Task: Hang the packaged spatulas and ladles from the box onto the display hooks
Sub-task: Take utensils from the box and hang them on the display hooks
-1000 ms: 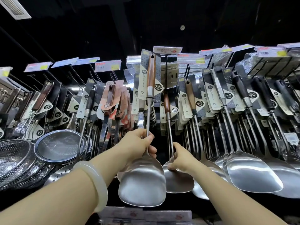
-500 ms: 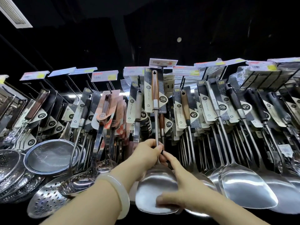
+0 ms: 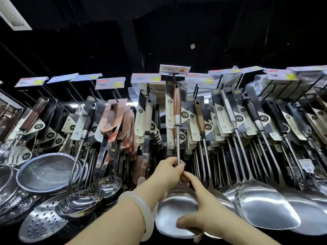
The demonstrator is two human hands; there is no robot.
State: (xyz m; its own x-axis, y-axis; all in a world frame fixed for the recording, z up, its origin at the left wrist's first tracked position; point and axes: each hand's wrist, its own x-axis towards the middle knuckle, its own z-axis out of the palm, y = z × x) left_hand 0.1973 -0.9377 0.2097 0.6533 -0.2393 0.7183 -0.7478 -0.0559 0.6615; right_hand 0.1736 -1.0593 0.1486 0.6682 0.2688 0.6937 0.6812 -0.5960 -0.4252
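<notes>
"304" is showing on round badges: spatula card, the card behind it, the pink card and a right-hand card. Price tags are staying unreadable.

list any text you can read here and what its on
"304": round badge on the held spatula's card
"304": badge on the card behind it
"304": copper card
"304": card right of centre
Price tags: too blurred to read
Other card print: too small to read

Silver spatula with brown wooden handle; pale jade-white bangle; yellow-marked price tags.
</notes>
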